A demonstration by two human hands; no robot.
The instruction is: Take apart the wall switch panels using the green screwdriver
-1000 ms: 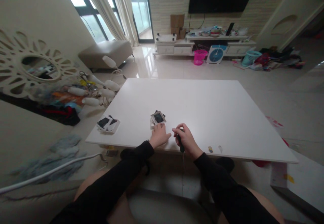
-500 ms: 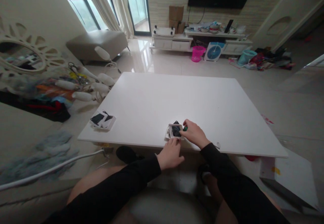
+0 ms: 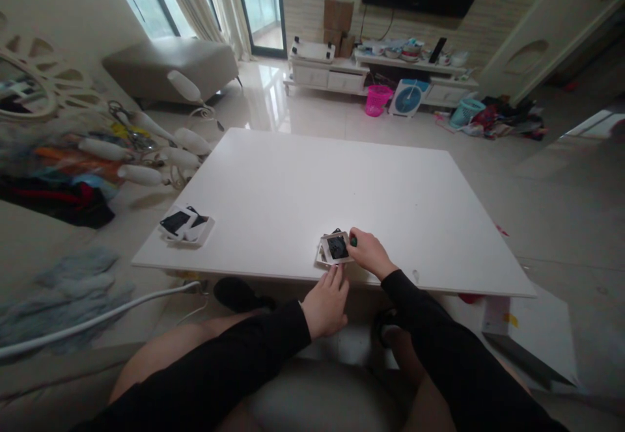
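A small white square case [image 3: 328,257] with a black part [image 3: 336,247] in it sits near the front edge of the white table [image 3: 293,178]. My left hand [image 3: 326,302] lies at the table edge, its fingers stretched forward and the tips touching the case's near side. At the case's right side, my right hand [image 3: 370,253] has its fingers closed round a small green thing [image 3: 353,241], perhaps a tool handle; most of it is hidden. Over on the left of the table, a second white case [image 3: 198,235] holds black pieces [image 3: 174,223] and white parts.
A small clear item [image 3: 415,275] lies near the front edge, right of my right hand. White lamp arms [image 3: 178,139] stand close to the table's left side. A white box [image 3: 537,328] is below the right front corner.
The view has shifted slightly, so the table appears a bit lower to the left. My right fingers have drawn back a little from the black part, leaving more of it visible.
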